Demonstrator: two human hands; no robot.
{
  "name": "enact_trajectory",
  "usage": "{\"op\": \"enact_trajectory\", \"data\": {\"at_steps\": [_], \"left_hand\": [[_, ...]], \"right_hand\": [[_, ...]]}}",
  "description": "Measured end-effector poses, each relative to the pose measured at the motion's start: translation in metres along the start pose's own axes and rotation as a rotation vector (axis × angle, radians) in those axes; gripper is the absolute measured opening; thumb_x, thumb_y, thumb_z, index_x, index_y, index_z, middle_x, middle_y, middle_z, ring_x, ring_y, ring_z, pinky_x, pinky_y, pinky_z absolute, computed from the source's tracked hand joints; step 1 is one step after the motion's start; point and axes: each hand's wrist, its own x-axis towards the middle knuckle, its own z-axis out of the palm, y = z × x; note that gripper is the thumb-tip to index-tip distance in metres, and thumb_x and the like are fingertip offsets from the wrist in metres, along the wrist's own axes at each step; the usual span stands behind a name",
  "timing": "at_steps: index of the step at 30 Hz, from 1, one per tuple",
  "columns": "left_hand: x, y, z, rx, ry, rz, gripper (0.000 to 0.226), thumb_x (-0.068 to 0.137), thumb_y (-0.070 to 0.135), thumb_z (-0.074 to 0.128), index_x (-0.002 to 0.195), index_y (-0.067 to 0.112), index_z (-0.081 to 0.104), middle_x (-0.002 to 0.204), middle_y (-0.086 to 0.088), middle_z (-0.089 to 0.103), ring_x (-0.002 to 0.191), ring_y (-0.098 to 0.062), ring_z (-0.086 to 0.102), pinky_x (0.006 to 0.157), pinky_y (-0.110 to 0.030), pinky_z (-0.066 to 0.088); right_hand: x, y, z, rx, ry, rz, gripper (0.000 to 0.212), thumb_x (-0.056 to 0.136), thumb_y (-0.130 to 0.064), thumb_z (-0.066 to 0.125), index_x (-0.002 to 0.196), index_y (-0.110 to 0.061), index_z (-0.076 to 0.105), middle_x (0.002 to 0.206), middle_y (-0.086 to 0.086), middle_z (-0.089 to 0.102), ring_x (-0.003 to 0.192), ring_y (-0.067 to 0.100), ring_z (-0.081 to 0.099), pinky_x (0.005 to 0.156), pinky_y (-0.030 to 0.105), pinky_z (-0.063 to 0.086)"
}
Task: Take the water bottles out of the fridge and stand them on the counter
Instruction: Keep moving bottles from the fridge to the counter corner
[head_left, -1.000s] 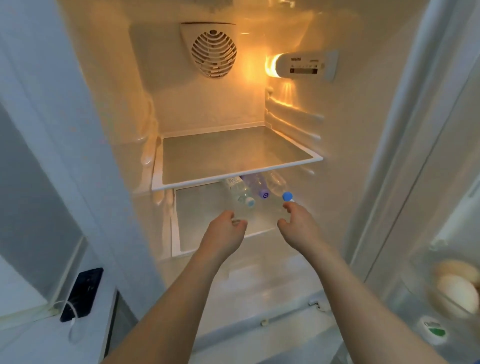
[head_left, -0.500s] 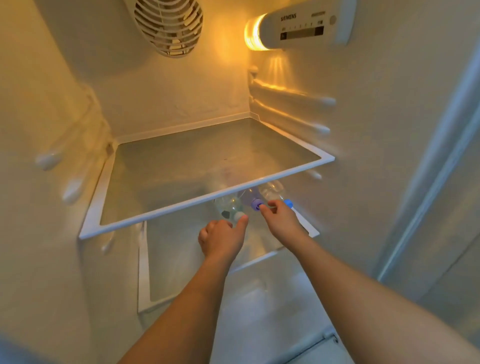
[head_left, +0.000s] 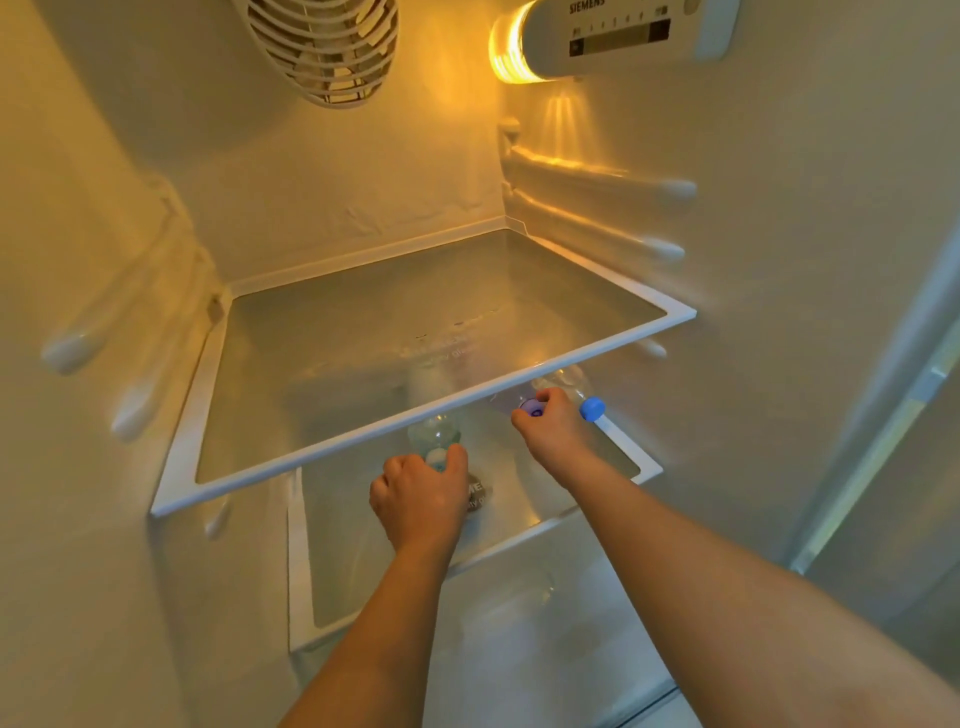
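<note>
Hands have gone from reaching a second ago to actually grabbing: left hand (head_left: 421, 499) now has its fingers (head_left: 457, 457) curled round the neck of the pale-capped bottle (head_left: 434, 434), and right hand (head_left: 553, 431) pinches the purple cap (head_left: 531, 406) of the middle bottle. All three bottles are lying on the lower glass shelf (head_left: 322, 571) under the upper shelf (head_left: 415, 410), with the blue-capped bottle (head_left: 591, 408) just beside the right hand, untouched. So I'd say two are about ready to slide out, nothing's on the bench yet.
</note>
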Motion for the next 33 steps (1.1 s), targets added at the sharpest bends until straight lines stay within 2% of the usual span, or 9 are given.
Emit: {"op": "enact_trajectory", "data": {"at_steps": [2,4,7,11,15,19,21,25,33], "left_hand": [[0.001,0.0,-0.001,0.036,0.007,0.0,0.064,0.092,0.06,0.037,0.122,0.008,0.06,0.127,-0.014,0.052,0.118,-0.033,0.044,0.105,-0.039,0.03],[0.002,0.0,0.0,0.031,0.014,0.012,0.062,0.093,0.06,0.037,0.121,0.009,0.061,0.127,-0.013,0.052,0.118,-0.032,0.044,0.104,-0.039,0.03],[-0.001,-0.005,0.0,-0.047,0.047,0.036,0.054,0.093,0.053,0.041,0.109,0.008,0.066,0.119,-0.014,0.056,0.111,-0.031,0.046,0.099,-0.038,0.034],[-0.023,-0.009,-0.01,-0.223,0.103,0.018,0.043,0.087,0.043,0.055,0.095,0.003,0.067,0.106,-0.014,0.057,0.098,-0.031,0.051,0.083,-0.038,0.044],[-0.06,-0.006,-0.034,-0.392,0.203,0.062,0.03,0.083,0.037,0.059,0.082,0.007,0.06,0.088,-0.008,0.054,0.071,-0.023,0.051,0.062,-0.029,0.037],[-0.096,-0.002,-0.069,-0.578,0.299,0.085,0.027,0.081,0.031,0.059,0.066,0.011,0.047,0.061,0.0,0.044,0.054,-0.016,0.038,0.049,-0.031,0.029],[-0.12,-0.005,-0.094,-0.624,0.312,0.052,0.031,0.084,0.029,0.057,0.061,0.014,0.043,0.055,0.002,0.04,0.051,-0.015,0.036,0.046,-0.03,0.027],[-0.166,-0.022,-0.131,-0.635,0.319,0.074,0.027,0.087,0.03,0.059,0.067,0.013,0.051,0.061,-0.001,0.051,0.056,-0.015,0.046,0.048,-0.026,0.033],[-0.254,-0.054,-0.204,-0.47,0.413,0.162,0.04,0.08,0.037,0.06,0.066,0.005,0.041,0.055,-0.001,0.038,0.052,-0.018,0.033,0.047,-0.029,0.027]], "right_hand": [[-0.004,-0.002,0.003,-0.086,-0.002,-0.051,0.04,0.083,-0.038,0.057,0.12,-0.024,0.051,0.105,0.0,0.066,0.096,0.027,0.062,0.087,0.047,0.051],[-0.013,-0.004,0.002,-0.087,0.036,-0.08,0.039,0.088,-0.038,0.055,0.124,-0.023,0.051,0.103,0.001,0.064,0.096,0.025,0.061,0.086,0.044,0.051],[-0.028,-0.001,0.001,-0.057,0.126,-0.146,0.01,0.09,-0.031,0.053,0.091,-0.021,0.054,0.073,-0.005,0.055,0.071,0.019,0.054,0.067,0.036,0.046],[-0.061,0.001,-0.002,0.0,0.26,-0.208,0.014,0.089,-0.03,0.052,0.078,-0.022,0.047,0.066,-0.006,0.049,0.06,0.014,0.048,0.052,0.03,0.035],[-0.1,0.0,-0.014,0.082,0.309,-0.272,0.02,0.09,-0.034,0.051,0.106,-0.022,0.058,0.088,-0.003,0.06,0.074,0.014,0.054,0.065,0.029,0.042],[-0.136,-0.009,-0.04,0.074,0.281,-0.365,0.032,0.092,-0.028,0.056,0.123,-0.021,0.058,0.104,-0.009,0.058,0.09,0.009,0.053,0.082,0.027,0.045],[-0.158,-0.015,-0.055,0.043,0.274,-0.44,0.025,0.09,-0.025,0.058,0.114,-0.019,0.06,0.1,-0.004,0.061,0.09,0.015,0.056,0.079,0.03,0.047],[-0.196,-0.024,-0.077,-0.001,0.333,-0.525,0.006,0.087,-0.022,0.06,0.086,-0.017,0.056,0.073,-0.003,0.053,0.07,0.018,0.047,0.062,0.029,0.036],[-0.296,-0.051,-0.12,-0.164,0.272,-0.563,0.008,0.085,-0.026,0.056,0.086,-0.018,0.055,0.077,0.0,0.055,0.074,0.026,0.048,0.064,0.03,0.036]]}}
